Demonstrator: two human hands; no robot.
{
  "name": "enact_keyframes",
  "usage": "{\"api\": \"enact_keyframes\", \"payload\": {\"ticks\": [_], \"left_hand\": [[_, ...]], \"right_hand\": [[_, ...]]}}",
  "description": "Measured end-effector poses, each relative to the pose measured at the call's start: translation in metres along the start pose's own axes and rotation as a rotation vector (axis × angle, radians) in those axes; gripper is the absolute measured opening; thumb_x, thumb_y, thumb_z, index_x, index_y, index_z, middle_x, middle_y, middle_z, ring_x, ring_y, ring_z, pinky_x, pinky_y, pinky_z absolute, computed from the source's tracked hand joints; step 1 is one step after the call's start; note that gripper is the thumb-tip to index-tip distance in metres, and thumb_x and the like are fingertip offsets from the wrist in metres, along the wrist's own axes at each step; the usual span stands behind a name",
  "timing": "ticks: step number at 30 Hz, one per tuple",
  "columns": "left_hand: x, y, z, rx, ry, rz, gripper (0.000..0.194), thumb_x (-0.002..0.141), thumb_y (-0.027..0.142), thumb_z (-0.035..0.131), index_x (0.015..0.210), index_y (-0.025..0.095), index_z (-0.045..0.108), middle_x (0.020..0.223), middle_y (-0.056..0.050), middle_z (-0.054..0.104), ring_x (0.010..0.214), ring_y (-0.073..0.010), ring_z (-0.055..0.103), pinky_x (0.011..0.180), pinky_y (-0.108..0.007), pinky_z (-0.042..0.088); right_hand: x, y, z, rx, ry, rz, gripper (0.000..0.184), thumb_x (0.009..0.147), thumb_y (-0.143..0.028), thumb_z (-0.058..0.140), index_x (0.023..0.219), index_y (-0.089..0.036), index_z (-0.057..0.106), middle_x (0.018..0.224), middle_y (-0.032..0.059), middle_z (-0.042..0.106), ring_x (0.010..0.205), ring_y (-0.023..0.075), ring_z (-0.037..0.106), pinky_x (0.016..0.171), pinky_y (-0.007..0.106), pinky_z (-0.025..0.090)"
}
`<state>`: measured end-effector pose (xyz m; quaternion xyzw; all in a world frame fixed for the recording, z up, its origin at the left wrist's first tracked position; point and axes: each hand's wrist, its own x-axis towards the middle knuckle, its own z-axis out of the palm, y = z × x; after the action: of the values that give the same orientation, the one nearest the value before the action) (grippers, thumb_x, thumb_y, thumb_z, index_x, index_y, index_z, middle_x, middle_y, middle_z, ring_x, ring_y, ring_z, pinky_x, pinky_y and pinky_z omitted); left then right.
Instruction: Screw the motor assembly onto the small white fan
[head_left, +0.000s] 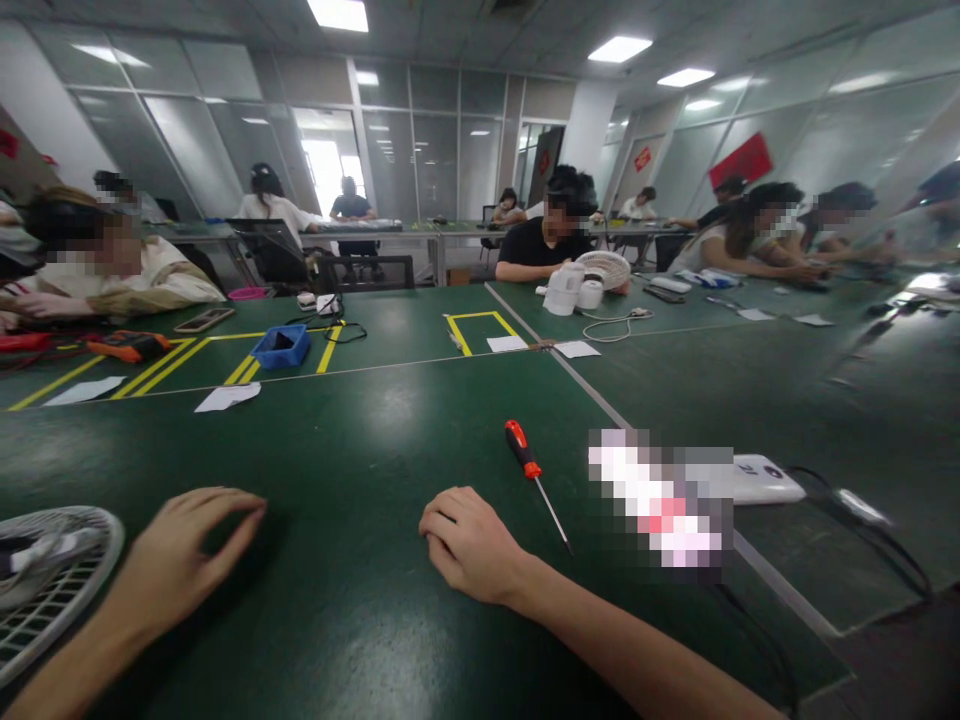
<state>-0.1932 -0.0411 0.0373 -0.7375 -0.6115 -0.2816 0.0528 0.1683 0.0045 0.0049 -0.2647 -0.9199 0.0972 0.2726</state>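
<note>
My left hand point(184, 550) is over the green table point(337, 620), with its fingers loosely curved, a gap between thumb and fingers and nothing held. Left of it, partly cut off by the frame edge, lies a white racket-like round grille point(71, 595) with a pale object on it. My right hand point(472, 545) rests on the table, its fingers curled in with nothing visible in them. Just beyond it, apart from the fingers, lies a screwdriver point(523, 450) with a red and black handle, its metal shaft angled toward my right forearm.
To the right lie a bright blurred-out object point(652, 500), a white power bank-like device point(761, 480) and a black cable point(900, 555). Farther off are a blue tray point(281, 345), paper slips point(229, 397) and yellow tape outlines. Across the table, a person point(544, 240) sits behind a white fan point(604, 268).
</note>
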Motion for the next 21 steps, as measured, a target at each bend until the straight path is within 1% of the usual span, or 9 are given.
{"api": "enact_keyframes", "payload": {"ticks": [2, 5, 7, 9, 11, 13, 16, 19, 21], "left_hand": [[0.008, 0.025, 0.033, -0.096, -0.060, 0.135, 0.021, 0.091, 0.043, 0.058, 0.093, 0.027, 0.072, 0.094, -0.001, 0.076, 0.092, -0.0230, 0.070, 0.088, -0.041, 0.056], [0.019, 0.074, 0.077, -0.215, -0.140, 0.229, 0.019, 0.095, 0.032, 0.054, 0.097, 0.024, 0.072, 0.095, -0.004, 0.075, 0.093, -0.0205, 0.069, 0.086, -0.037, 0.055], [0.027, 0.104, 0.097, -0.246, -0.162, 0.269, 0.020, 0.096, 0.027, 0.052, 0.099, 0.023, 0.072, 0.095, -0.005, 0.075, 0.094, -0.0205, 0.067, 0.086, -0.038, 0.054], [0.035, 0.127, 0.110, -0.245, -0.183, 0.285, 0.022, 0.097, 0.024, 0.051, 0.103, 0.022, 0.072, 0.096, -0.006, 0.074, 0.095, -0.0216, 0.066, 0.086, -0.039, 0.053], [0.042, 0.143, 0.118, -0.245, -0.216, 0.265, 0.023, 0.096, 0.022, 0.051, 0.104, 0.022, 0.073, 0.098, -0.007, 0.073, 0.097, -0.0225, 0.065, 0.086, -0.040, 0.052], [0.048, 0.153, 0.122, -0.240, -0.249, 0.257, 0.025, 0.096, 0.018, 0.050, 0.105, 0.022, 0.073, 0.099, -0.007, 0.073, 0.099, -0.0238, 0.064, 0.087, -0.041, 0.051], [0.052, 0.160, 0.123, -0.262, -0.264, 0.265, 0.032, 0.096, 0.016, 0.048, 0.119, 0.023, 0.069, 0.102, -0.008, 0.073, 0.101, -0.0240, 0.063, 0.088, -0.041, 0.051], [0.052, 0.151, 0.115, -0.275, -0.237, 0.249, 0.043, 0.094, 0.021, 0.052, 0.138, 0.022, 0.056, 0.110, -0.008, 0.072, 0.103, -0.0234, 0.064, 0.091, -0.041, 0.052], [0.050, 0.133, 0.102, -0.242, -0.199, 0.208, 0.047, 0.094, 0.026, 0.054, 0.141, 0.022, 0.052, 0.113, -0.008, 0.071, 0.105, -0.0241, 0.064, 0.093, -0.042, 0.051]], "right_hand": [[-0.001, 0.001, -0.001, 0.036, 0.082, -0.002, 0.017, 0.090, -0.008, 0.053, 0.094, -0.016, 0.068, 0.095, 0.0098, 0.072, 0.093, 0.0215, 0.063, 0.085, 0.036, 0.046], [-0.001, 0.007, -0.005, 0.090, 0.204, 0.082, 0.018, 0.090, -0.008, 0.053, 0.094, -0.017, 0.067, 0.094, 0.0092, 0.073, 0.091, 0.0220, 0.063, 0.084, 0.036, 0.047], [-0.002, 0.014, -0.008, 0.135, 0.279, 0.184, 0.018, 0.088, -0.008, 0.054, 0.093, -0.019, 0.067, 0.093, 0.0084, 0.073, 0.091, 0.0227, 0.064, 0.086, 0.037, 0.048], [-0.003, 0.022, -0.012, 0.178, 0.338, 0.298, 0.017, 0.087, -0.009, 0.054, 0.092, -0.019, 0.067, 0.092, 0.0086, 0.072, 0.091, 0.0235, 0.064, 0.086, 0.038, 0.049], [-0.003, 0.029, -0.014, 0.203, 0.372, 0.358, 0.017, 0.087, -0.009, 0.053, 0.091, -0.019, 0.066, 0.091, 0.0085, 0.071, 0.090, 0.0234, 0.065, 0.085, 0.038, 0.051], [-0.003, 0.034, -0.015, 0.233, 0.393, 0.393, 0.018, 0.088, -0.010, 0.051, 0.090, -0.019, 0.065, 0.090, 0.0073, 0.071, 0.087, 0.0223, 0.066, 0.082, 0.036, 0.052], [-0.002, 0.035, -0.015, 0.284, 0.400, 0.427, 0.017, 0.088, -0.012, 0.050, 0.088, -0.020, 0.065, 0.089, 0.0058, 0.071, 0.085, 0.0213, 0.067, 0.079, 0.034, 0.053], [-0.002, 0.033, -0.016, 0.318, 0.370, 0.443, 0.016, 0.091, -0.015, 0.050, 0.089, -0.020, 0.065, 0.087, 0.0049, 0.070, 0.082, 0.0203, 0.066, 0.077, 0.032, 0.052], [-0.003, 0.033, -0.017, 0.340, 0.329, 0.455, 0.021, 0.097, -0.018, 0.044, 0.095, -0.020, 0.065, 0.075, 0.0012, 0.066, 0.070, 0.0176, 0.063, 0.067, 0.028, 0.049]]}}
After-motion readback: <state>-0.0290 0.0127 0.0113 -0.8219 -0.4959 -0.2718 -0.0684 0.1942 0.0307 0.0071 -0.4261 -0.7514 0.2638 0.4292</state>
